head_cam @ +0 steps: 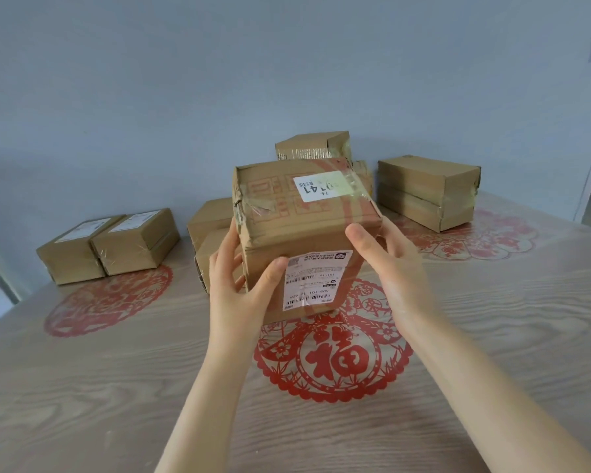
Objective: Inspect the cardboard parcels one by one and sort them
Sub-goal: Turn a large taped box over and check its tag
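Nearest, a wood-grain table (116, 387) with a round red paper cutting (335, 360) at its middle; just beyond, over the far rim of that cutting, the held parcel (307, 227), standing tall between both hands, not clear whether lifted or touching the table; left hand (239, 285) grasping its left side, thumb pressed on the near face beside the shipping label (313, 281), fingers curled round the left edge; right hand (389, 268) grasping the right side, thumb on the upper near edge, fingers wrapped behind; on the top face a white sticker (321, 187) and clear tape, crumpled at the left corner; farther left, the left pile (110, 245) of small boxes, touching each other; behind the held parcel, partly hidden, the middle parcels (209, 227); farther right, the right stack (427, 192), two boxes one upon the other; farthest, one far parcel (313, 145) before a pale wall (185, 80).
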`<action>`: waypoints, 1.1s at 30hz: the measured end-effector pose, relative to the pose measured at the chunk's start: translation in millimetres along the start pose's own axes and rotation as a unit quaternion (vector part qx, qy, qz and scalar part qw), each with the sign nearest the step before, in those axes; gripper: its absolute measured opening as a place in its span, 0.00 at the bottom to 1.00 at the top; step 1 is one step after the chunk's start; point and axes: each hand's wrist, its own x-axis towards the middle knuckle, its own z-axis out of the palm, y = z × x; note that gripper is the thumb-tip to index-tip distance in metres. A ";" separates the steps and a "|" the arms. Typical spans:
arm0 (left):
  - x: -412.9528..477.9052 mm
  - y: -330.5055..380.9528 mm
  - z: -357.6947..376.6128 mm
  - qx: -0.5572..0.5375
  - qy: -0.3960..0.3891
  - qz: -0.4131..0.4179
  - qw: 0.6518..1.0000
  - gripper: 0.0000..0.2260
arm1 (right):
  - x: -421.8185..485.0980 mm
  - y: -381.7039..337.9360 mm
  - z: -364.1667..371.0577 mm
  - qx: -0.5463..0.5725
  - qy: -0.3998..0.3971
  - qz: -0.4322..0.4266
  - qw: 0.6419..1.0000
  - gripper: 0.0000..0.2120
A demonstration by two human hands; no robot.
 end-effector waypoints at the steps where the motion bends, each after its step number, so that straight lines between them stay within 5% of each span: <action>1: -0.1 0.3 0.4 0.001 -0.001 -0.002 1.000 0.41 | 0.5 -0.7 -0.9 0.000 0.001 -0.004 1.000 0.18; 12: 0.5 -2.4 4.1 -0.032 0.016 -0.064 0.997 0.33 | 10.7 10.2 -6.9 -0.020 0.047 0.036 0.998 0.27; 21: 22.6 -0.9 1.6 -0.088 -0.049 -0.220 0.970 0.29 | 40.4 -8.1 -0.3 -0.011 0.045 0.136 0.990 0.21; 27: 38.7 49.7 0.9 -0.082 -0.110 -0.343 0.929 0.20 | 61.5 -53.8 -6.8 -0.058 0.007 0.293 0.954 0.40; 33: 58.7 109.4 11.5 -0.057 0.007 -0.446 0.893 0.22 | 69.6 -105.5 -8.4 -0.033 -0.013 0.341 0.939 0.22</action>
